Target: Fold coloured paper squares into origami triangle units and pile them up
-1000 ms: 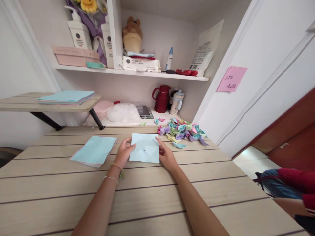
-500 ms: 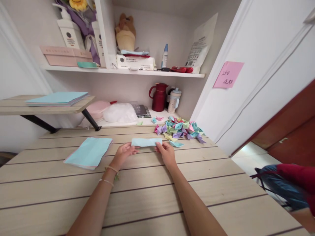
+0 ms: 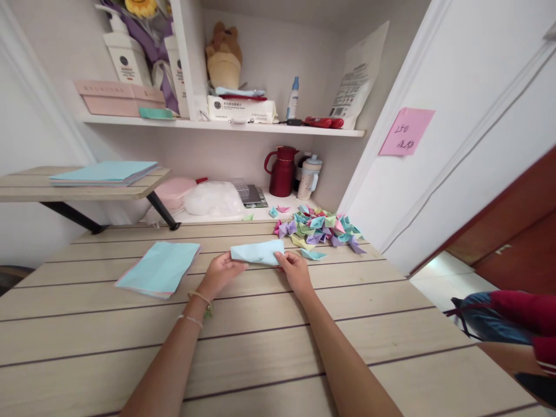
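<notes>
A light blue sheet of paper (image 3: 258,252), folded into a narrow strip, is held just above the wooden table (image 3: 260,336). My left hand (image 3: 220,272) pinches its left end and my right hand (image 3: 295,270) pinches its right end. A stack of light blue paper squares (image 3: 160,267) lies on the table to the left of my left hand. Behind my right hand sits a pile of small folded paper shapes (image 3: 319,229) in several colours.
A raised side shelf (image 3: 82,186) at the left carries more blue paper (image 3: 104,172). A red jug (image 3: 282,171) and a cup (image 3: 307,177) stand at the back. A pink note (image 3: 406,139) sticks to the wall at right. Another person's red sleeve (image 3: 521,315) shows at the right edge.
The blue sheet, flat and square a second ago, has been folded into a narrow strip. Both hands have stayed at its ends, and the strip is now slightly lifted and tilted.
</notes>
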The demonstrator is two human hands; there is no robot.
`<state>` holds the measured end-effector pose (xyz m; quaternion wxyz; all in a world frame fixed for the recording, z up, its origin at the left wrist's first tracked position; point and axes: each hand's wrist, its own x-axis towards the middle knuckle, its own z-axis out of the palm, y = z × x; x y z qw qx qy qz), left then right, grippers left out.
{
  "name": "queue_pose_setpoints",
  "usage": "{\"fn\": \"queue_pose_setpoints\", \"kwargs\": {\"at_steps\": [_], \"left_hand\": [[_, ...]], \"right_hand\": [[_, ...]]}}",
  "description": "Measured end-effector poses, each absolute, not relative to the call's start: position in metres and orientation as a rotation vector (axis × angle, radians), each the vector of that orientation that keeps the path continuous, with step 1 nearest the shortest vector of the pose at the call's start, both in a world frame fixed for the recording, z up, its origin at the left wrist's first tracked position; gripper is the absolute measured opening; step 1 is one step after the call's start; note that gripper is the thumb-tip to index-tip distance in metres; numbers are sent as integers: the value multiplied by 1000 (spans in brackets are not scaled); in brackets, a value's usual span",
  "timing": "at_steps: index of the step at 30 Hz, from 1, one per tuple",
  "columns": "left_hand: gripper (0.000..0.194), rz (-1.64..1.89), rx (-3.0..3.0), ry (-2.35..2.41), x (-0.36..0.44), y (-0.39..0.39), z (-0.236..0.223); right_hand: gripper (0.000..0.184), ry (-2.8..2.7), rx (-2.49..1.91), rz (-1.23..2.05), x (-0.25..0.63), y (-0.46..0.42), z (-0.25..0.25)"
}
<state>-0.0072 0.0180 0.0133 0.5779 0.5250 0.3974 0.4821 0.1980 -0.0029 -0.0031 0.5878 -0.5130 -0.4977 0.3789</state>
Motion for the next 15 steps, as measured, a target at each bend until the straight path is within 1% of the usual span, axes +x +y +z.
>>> {"fn": "queue_pose_setpoints", "kwargs": {"at_steps": [3,4,6,9,12,15], "left_hand": [[25,1143,1260,989,-8,20,10],[23,1153,1261,1012,-8,21,8],[26,1165,1238,1031,-8,22,7],[28,1204,1182,1015,-6,21,9],[26,1183,1194,943,-5,19,13],[35,1109,1237,910,-5,17,15]], "right_hand": [[38,-1106,-1169,884,197,-4,-1],[36,-1090,-1163,887,196,-5,-1],[33,-1060,-1151,903,195,-5,-1],[36,-1027,-1134,915,193,-6,-3],[37,-1027,-1101,922,192,-5,-3],[37,-1037,-1071,926,191,-5,-1]]}}
